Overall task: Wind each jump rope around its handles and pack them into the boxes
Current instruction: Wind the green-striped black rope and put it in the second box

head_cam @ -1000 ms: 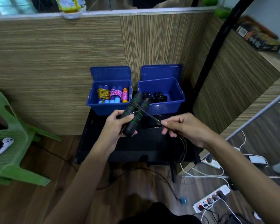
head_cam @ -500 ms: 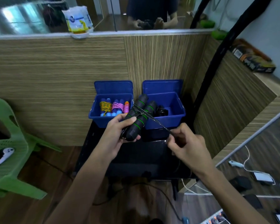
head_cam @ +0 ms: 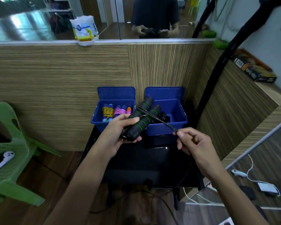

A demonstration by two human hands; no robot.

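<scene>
Jump rope handles (head_cam: 140, 120), mid-frame, tilt toward the upper right in my left hand (head_cam: 118, 135), clamped round them; right hand (head_cam: 193, 142) pinches the cord (head_cam: 162, 121) lower right

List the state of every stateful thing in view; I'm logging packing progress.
Left blue plastic box: lid open, holds wound coloured ropes.
Right blue plastic box: lid open, holds dark rope gear.
Black foam handles with green rings: paired, a few cord turns on.
Thin black cord: taut, partly wound.
Left hand: grips the handles.
Right hand: pinches the cord.
</scene>
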